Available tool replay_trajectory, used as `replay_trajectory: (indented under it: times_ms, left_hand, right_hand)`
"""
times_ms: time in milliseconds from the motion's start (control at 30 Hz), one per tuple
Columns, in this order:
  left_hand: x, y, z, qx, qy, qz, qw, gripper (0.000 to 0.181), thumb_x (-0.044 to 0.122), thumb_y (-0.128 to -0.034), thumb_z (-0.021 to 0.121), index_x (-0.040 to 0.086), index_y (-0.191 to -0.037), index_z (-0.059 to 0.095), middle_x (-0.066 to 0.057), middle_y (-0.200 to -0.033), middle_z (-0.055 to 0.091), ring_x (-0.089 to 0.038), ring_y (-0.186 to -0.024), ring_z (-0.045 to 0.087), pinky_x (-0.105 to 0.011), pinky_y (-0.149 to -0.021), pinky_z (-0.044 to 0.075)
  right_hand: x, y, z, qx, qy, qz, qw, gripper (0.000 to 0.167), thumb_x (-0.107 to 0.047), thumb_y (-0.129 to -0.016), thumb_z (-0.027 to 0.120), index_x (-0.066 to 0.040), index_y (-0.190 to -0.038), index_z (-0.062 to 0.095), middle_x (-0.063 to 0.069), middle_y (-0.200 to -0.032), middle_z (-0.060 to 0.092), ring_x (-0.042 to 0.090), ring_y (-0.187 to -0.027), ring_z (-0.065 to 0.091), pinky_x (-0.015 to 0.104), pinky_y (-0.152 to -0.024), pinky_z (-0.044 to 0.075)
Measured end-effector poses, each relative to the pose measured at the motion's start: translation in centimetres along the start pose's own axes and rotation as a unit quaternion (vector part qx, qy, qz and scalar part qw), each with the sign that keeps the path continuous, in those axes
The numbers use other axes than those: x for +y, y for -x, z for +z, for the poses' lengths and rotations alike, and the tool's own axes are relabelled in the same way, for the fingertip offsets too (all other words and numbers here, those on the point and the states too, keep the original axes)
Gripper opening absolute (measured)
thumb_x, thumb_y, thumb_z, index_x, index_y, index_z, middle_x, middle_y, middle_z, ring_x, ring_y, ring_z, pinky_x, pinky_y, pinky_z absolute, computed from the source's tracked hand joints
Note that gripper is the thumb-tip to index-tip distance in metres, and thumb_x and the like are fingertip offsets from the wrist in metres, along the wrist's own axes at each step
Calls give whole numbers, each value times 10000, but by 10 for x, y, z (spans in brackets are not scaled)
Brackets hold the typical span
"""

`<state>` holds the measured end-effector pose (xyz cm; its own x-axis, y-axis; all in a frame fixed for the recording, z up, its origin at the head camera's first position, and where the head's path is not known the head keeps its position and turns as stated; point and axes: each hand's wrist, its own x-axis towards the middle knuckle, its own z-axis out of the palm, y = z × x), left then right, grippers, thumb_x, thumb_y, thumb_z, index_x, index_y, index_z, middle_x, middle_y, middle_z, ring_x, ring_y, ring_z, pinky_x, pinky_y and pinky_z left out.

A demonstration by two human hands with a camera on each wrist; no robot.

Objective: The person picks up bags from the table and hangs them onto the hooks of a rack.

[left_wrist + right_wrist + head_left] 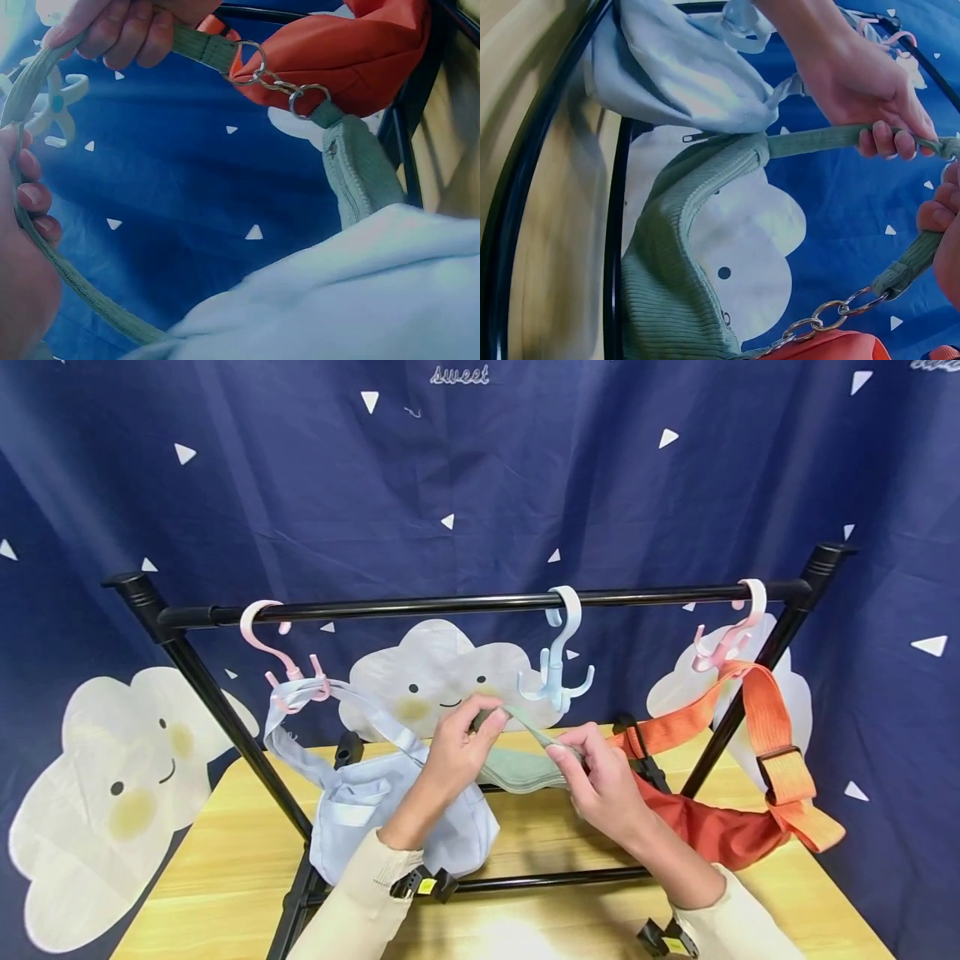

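Between both hands stretches the strap (pixel 527 725) of a green corduroy shoulder bag (pixel 675 270), which hangs below them. My left hand (pixel 467 745) pinches the strap on its left side; my right hand (pixel 606 781) grips it a little lower on the right. Metal rings and a short chain (pixel 829 315) join one strap end to the bag, seen in the right wrist view. Just above and behind the hands, a light blue hook (pixel 556 664) hangs from the black rail (pixel 450 605) with nothing on its prongs.
A pale blue bag (pixel 367 802) hangs from a pink hook (pixel 285 664) on the left. On the right, another pink hook (pixel 723 643) carries a red bag (pixel 720 827) with an orange strap. The rack stands on a wooden table (pixel 195 860) before a dark blue curtain (pixel 480 468).
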<state>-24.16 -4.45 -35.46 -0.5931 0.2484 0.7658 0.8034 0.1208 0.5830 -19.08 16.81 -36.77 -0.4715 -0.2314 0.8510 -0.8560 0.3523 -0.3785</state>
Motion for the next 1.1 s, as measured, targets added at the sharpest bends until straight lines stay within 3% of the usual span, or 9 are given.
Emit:
replay_trajectory:
  times_ms: [200,367,733,1100]
  left_hand:
    - [9,-13,-5,13,-35,634,9980,95,-8,-979,646,48,-1012,714,-73,-753,595,-96,-671,512,-255,-597,447]
    - [13,-21,-8,0,-95,884,9960,73,13,-988,645,51,-1001,706,-57,-741,574,-108,-651,497,-247,-586,432]
    - [24,-30,-14,-91,-177,517,9985,58,32,-972,663,70,-965,706,-32,-755,585,-93,-670,494,-234,-623,425]
    - [24,-37,-15,-38,-82,624,9980,59,75,-968,687,35,-947,726,-45,-760,610,-104,-704,527,-223,-662,454]
  right_hand:
    - [-5,-8,-2,291,-17,-389,9988,318,-288,-1076,552,14,-978,575,-39,-606,430,-21,-537,351,115,-488,312]
    - [-11,-15,-4,490,42,-514,9975,369,-316,-1070,559,40,-976,587,-38,-611,443,0,-524,359,116,-489,314]
    - [-15,-25,-13,717,137,-440,9964,370,-323,-1052,593,39,-973,603,-32,-610,464,11,-520,384,128,-494,337]
    - [-16,-30,-17,842,105,-474,9953,367,-315,-1046,606,43,-966,610,-25,-604,427,16,-511,352,128,-475,291]
